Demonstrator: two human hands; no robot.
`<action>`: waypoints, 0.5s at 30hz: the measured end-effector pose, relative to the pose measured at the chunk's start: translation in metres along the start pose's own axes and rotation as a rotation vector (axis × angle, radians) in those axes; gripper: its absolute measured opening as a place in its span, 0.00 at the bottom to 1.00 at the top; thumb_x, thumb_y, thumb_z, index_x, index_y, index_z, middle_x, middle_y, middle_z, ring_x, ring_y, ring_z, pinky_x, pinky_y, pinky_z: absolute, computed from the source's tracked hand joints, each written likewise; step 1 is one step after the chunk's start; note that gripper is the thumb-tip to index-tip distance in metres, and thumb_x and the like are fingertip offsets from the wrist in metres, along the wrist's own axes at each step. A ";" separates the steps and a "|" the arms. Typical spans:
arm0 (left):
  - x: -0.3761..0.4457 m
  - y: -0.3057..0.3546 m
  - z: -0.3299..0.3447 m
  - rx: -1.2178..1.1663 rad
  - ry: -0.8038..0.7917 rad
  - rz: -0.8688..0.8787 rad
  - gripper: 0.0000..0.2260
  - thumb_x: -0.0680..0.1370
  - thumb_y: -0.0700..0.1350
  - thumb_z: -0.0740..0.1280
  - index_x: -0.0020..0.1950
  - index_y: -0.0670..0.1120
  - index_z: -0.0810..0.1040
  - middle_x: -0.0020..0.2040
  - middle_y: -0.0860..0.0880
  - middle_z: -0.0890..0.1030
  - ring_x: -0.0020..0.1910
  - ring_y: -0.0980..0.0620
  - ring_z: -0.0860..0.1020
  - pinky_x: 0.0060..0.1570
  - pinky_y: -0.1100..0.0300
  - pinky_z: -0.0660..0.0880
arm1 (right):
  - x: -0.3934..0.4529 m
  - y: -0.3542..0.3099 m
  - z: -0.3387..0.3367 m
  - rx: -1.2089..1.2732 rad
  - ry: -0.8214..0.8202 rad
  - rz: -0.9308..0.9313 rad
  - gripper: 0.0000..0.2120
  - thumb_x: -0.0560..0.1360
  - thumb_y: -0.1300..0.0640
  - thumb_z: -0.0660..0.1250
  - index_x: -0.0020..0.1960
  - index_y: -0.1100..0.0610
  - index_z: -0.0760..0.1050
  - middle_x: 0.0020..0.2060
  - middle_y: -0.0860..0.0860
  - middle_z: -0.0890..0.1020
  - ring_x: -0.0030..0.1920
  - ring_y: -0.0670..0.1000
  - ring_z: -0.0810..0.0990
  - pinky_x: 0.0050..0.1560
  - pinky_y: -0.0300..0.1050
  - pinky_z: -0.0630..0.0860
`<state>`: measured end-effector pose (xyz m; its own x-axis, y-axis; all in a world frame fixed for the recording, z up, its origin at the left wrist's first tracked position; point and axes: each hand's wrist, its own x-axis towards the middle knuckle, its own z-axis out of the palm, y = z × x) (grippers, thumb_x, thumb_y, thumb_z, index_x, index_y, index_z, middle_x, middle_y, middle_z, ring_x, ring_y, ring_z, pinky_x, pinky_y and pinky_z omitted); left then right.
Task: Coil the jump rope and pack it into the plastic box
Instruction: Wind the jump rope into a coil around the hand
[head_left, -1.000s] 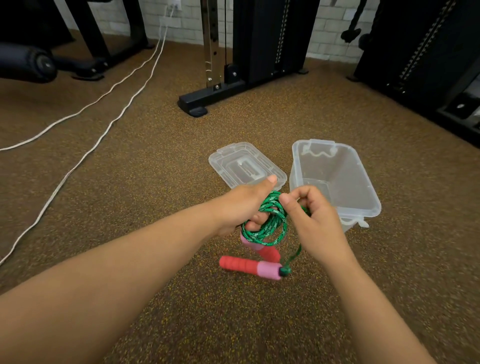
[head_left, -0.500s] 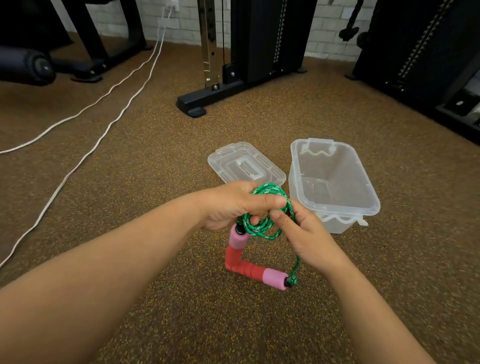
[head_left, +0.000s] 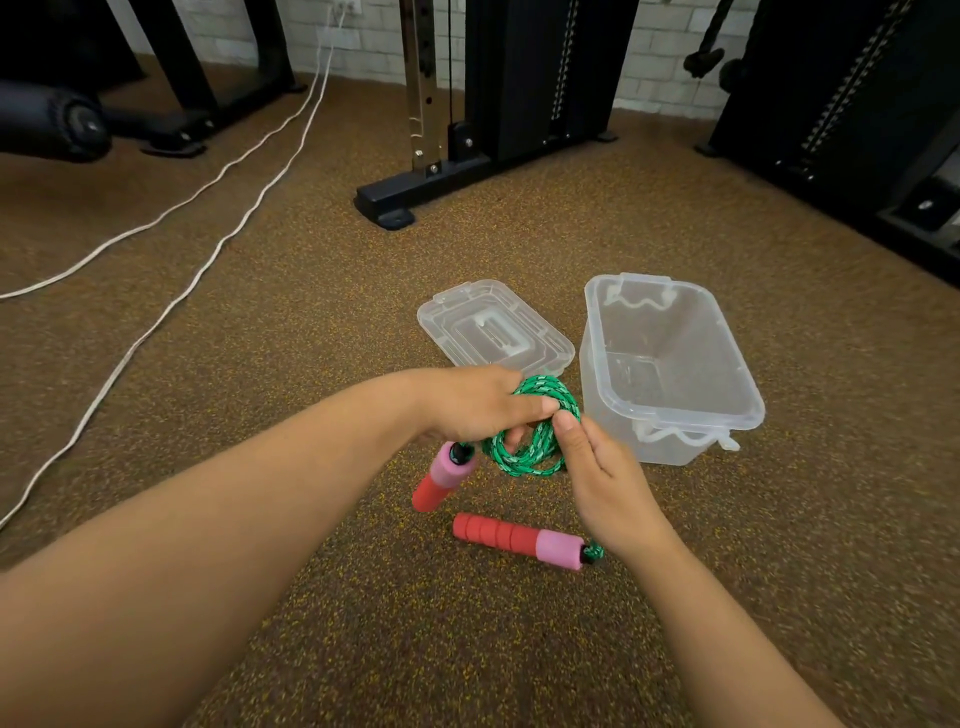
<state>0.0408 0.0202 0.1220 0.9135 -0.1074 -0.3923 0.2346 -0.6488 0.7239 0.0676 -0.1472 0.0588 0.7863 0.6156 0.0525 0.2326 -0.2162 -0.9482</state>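
Green braided rope (head_left: 530, 441) sits gathered in a small coil above the floor (head_left: 467, 649), pinched in the left hand (head_left: 478, 405), thumb clamped across the loops, apparently to keep them from springing apart. The right hand (head_left: 602, 483) closes its fingers on the coil's near side, seemingly to feed in the last slack. One red-and-pink handle (head_left: 441, 478) dangles below the left hand; the other handle (head_left: 524, 540) lies on the floor, rope trailing from its end. The clear box (head_left: 670, 364) stands open just right of the coil, ready to receive it, with its lid (head_left: 493, 327) beside it.
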 end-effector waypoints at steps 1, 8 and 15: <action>0.000 0.001 0.000 -0.025 -0.018 0.000 0.21 0.77 0.60 0.57 0.39 0.43 0.74 0.37 0.44 0.76 0.39 0.48 0.70 0.46 0.50 0.69 | 0.000 0.001 0.001 -0.004 0.010 -0.002 0.19 0.79 0.45 0.52 0.54 0.53 0.78 0.47 0.49 0.84 0.50 0.48 0.80 0.53 0.48 0.76; 0.000 -0.002 -0.001 -0.399 -0.173 0.028 0.15 0.79 0.52 0.60 0.42 0.41 0.71 0.32 0.51 0.72 0.35 0.53 0.70 0.43 0.58 0.68 | -0.003 0.003 0.009 0.027 0.082 0.000 0.23 0.80 0.42 0.50 0.52 0.56 0.77 0.46 0.54 0.83 0.48 0.51 0.79 0.49 0.44 0.74; 0.009 0.002 -0.007 -1.160 0.122 -0.124 0.11 0.80 0.47 0.60 0.38 0.46 0.72 0.20 0.55 0.69 0.24 0.57 0.70 0.41 0.61 0.72 | -0.012 0.010 0.020 -0.151 0.258 -0.007 0.13 0.82 0.50 0.52 0.47 0.51 0.74 0.30 0.43 0.72 0.28 0.42 0.70 0.31 0.38 0.64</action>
<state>0.0513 0.0231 0.1237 0.8740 0.0224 -0.4853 0.4292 0.4324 0.7930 0.0489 -0.1413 0.0425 0.8993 0.4089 0.1549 0.3059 -0.3352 -0.8911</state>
